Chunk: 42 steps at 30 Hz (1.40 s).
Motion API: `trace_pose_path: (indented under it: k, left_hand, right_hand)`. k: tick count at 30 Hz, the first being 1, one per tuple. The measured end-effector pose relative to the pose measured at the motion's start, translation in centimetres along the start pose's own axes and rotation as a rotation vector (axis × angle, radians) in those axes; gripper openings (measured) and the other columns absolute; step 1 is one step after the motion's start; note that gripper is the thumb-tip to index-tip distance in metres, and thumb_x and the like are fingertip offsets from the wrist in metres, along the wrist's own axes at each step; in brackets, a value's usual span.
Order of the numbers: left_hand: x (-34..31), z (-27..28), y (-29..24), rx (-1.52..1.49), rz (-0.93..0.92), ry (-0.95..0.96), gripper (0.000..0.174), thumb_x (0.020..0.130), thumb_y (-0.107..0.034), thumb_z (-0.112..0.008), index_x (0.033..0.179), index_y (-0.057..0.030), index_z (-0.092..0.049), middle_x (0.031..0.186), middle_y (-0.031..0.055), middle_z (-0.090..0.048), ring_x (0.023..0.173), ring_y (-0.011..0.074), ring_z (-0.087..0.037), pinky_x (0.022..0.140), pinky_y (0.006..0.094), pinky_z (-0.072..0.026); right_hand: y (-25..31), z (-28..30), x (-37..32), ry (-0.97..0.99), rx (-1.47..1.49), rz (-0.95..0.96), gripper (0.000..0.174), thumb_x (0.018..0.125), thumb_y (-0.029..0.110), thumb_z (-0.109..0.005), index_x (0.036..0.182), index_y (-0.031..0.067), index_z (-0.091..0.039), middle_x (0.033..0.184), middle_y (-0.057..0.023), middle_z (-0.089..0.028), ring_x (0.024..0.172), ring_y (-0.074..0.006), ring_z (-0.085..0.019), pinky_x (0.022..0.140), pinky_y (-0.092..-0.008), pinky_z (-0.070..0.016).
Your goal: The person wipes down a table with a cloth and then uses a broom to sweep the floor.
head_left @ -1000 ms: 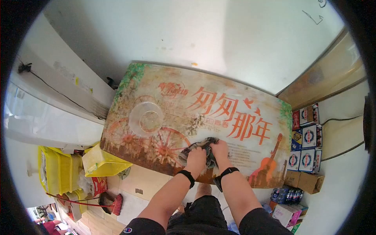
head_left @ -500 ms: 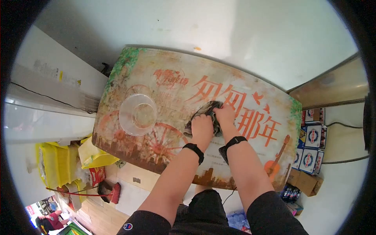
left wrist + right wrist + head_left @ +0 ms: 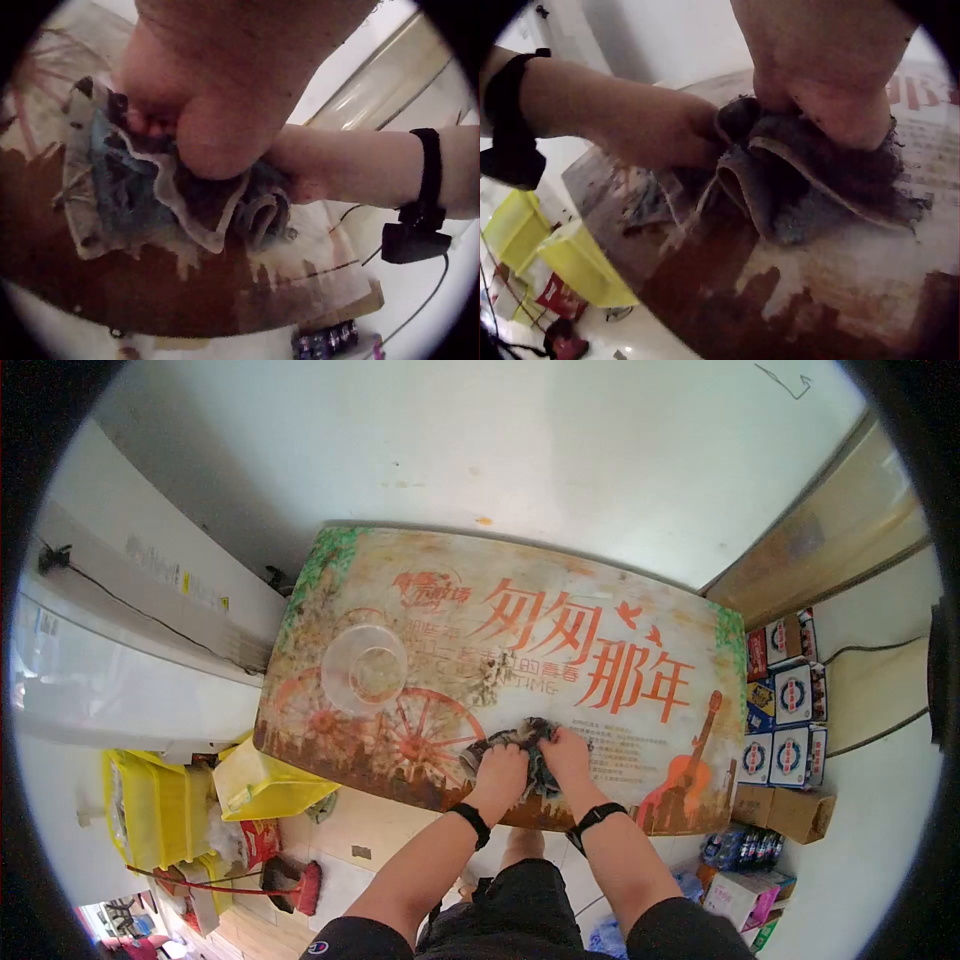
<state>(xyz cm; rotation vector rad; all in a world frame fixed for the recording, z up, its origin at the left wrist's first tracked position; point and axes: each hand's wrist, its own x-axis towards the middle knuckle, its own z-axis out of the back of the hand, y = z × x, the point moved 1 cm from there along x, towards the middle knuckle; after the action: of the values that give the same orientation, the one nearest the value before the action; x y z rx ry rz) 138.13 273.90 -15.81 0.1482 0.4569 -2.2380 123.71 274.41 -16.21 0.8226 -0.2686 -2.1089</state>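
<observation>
A crumpled dark grey-blue cloth [image 3: 541, 772] lies on the printed tabletop [image 3: 640, 630], close to its near edge. My left hand [image 3: 502, 772] grips its left part with curled fingers, seen in the left wrist view over the cloth's pale hem. Beside it, my right hand [image 3: 568, 758] grips the other side, its fingers partly buried in folds in the right wrist view. Farther left on the board stands a clear round plastic tub [image 3: 364, 669]. Dark smudges of dirt [image 3: 490, 672] mark the print above the cloth.
White walls [image 3: 480, 440] border the far side. Yellow bins [image 3: 160, 805] and a red broom [image 3: 308, 888] are on the floor at left. Stacked boxes [image 3: 795, 695], an open carton [image 3: 790, 812] and packed bottles [image 3: 742, 847] stand at right.
Both hands first pushed the cloth away across the board toward the large red characters, then drew it back to the near edge. The tub has stayed in its place on the board.
</observation>
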Motion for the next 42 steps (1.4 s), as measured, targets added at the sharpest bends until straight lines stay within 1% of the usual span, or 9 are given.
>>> trace_pose_path:
  k: [6, 15, 22, 27, 34, 37, 39, 40, 42]
  left_hand:
    - [2.8, 0.6, 0.3, 0.075, 0.072, -0.089, 0.016, 0.087, -0.014, -0.049, 0.091, -0.0062, -0.062, 0.091, 0.0086, -0.059, 0.089, 0.0255, -0.056, 0.076, 0.0383, -0.0440]
    - [9.4, 2.5, 2.2, 0.000, 0.085, -0.116, 0.016, 0.088, -0.013, -0.049, 0.091, -0.0051, -0.062, 0.091, 0.0101, -0.058, 0.089, 0.0269, -0.056, 0.077, 0.0393, -0.0439]
    - [12.7, 3.8, 2.6, 0.016, 0.130, -0.086, 0.016, 0.087, -0.012, -0.049, 0.093, -0.0046, -0.061, 0.092, 0.0102, -0.058, 0.093, 0.0280, -0.056, 0.080, 0.0402, -0.0442]
    - [15.7, 3.8, 3.3, -0.010, 0.164, -0.168, 0.014, 0.084, -0.008, -0.052, 0.095, -0.0024, -0.059, 0.093, 0.0128, -0.058, 0.088, 0.0295, -0.057, 0.076, 0.0415, -0.0467]
    - [18.7, 4.4, 4.2, -0.008, 0.192, -0.227, 0.014, 0.082, -0.009, -0.053, 0.091, -0.0018, -0.060, 0.090, 0.0142, -0.060, 0.088, 0.0307, -0.059, 0.077, 0.0419, -0.0477]
    - [17.7, 4.8, 3.9, 0.012, 0.185, -0.217, 0.015, 0.081, -0.011, -0.054, 0.090, -0.0015, -0.061, 0.090, 0.0156, -0.061, 0.086, 0.0309, -0.060, 0.076, 0.0403, -0.0489]
    - [16.4, 4.5, 3.6, 0.007, 0.172, -0.082, 0.016, 0.080, -0.011, -0.054, 0.090, -0.0008, -0.061, 0.091, 0.0162, -0.061, 0.087, 0.0323, -0.061, 0.075, 0.0409, -0.0499]
    - [14.8, 4.6, 3.1, -0.002, 0.127, -0.089, 0.015, 0.079, -0.009, -0.054, 0.087, 0.0001, -0.062, 0.088, 0.0174, -0.062, 0.084, 0.0337, -0.062, 0.072, 0.0422, -0.0511]
    - [11.4, 3.8, 1.8, -0.034, 0.118, -0.087, 0.014, 0.077, -0.008, -0.054, 0.079, 0.0026, -0.063, 0.083, 0.0193, -0.063, 0.079, 0.0350, -0.064, 0.070, 0.0429, -0.0522]
  right_hand:
    - [1.4, -0.3, 3.5, -0.092, 0.171, 0.029, 0.036, 0.069, 0.032, -0.069, 0.076, -0.0020, -0.061, 0.073, -0.0213, -0.062, 0.074, -0.0377, -0.061, 0.066, -0.0439, -0.0480]
    - [2.9, 0.4, 10.7, -0.184, 0.151, 0.060, 0.037, 0.067, 0.033, -0.071, 0.068, -0.0026, -0.061, 0.072, -0.0218, -0.062, 0.072, -0.0377, -0.061, 0.066, -0.0441, -0.0474]
    - [4.9, 2.6, 13.0, -0.147, 0.216, 0.030, 0.038, 0.067, 0.034, -0.070, 0.073, -0.0026, -0.063, 0.073, -0.0221, -0.062, 0.074, -0.0377, -0.061, 0.066, -0.0442, -0.0476]
    - [5.6, 3.2, 16.6, -0.215, 0.113, 0.119, 0.034, 0.068, 0.029, -0.066, 0.080, -0.0025, -0.065, 0.079, -0.0231, -0.064, 0.080, -0.0383, -0.063, 0.072, -0.0462, -0.0495]
    - [6.8, 4.0, 21.4, -0.179, 0.112, 0.244, 0.034, 0.069, 0.033, -0.069, 0.076, -0.0002, -0.063, 0.079, -0.0215, -0.063, 0.079, -0.0371, -0.062, 0.068, -0.0445, -0.0483]
    - [7.0, 4.0, 19.0, -0.192, 0.099, 0.274, 0.033, 0.073, 0.032, -0.067, 0.082, 0.0002, -0.062, 0.081, -0.0214, -0.063, 0.081, -0.0379, -0.062, 0.070, -0.0449, -0.0482]
    - [5.8, 3.1, 16.8, -0.252, 0.047, 0.325, 0.031, 0.076, 0.031, -0.065, 0.082, 0.0001, -0.061, 0.082, -0.0214, -0.063, 0.082, -0.0384, -0.061, 0.071, -0.0454, -0.0483]
    - [5.3, 3.2, 15.2, -0.166, 0.053, 0.313, 0.033, 0.077, 0.029, -0.066, 0.090, -0.0007, -0.060, 0.089, -0.0222, -0.064, 0.085, -0.0391, -0.062, 0.076, -0.0468, -0.0494]
    - [3.8, 2.9, 11.1, -0.163, -0.020, 0.316, 0.029, 0.080, 0.032, -0.065, 0.085, 0.0036, -0.061, 0.083, -0.0184, -0.065, 0.081, -0.0375, -0.062, 0.071, -0.0470, -0.0488]
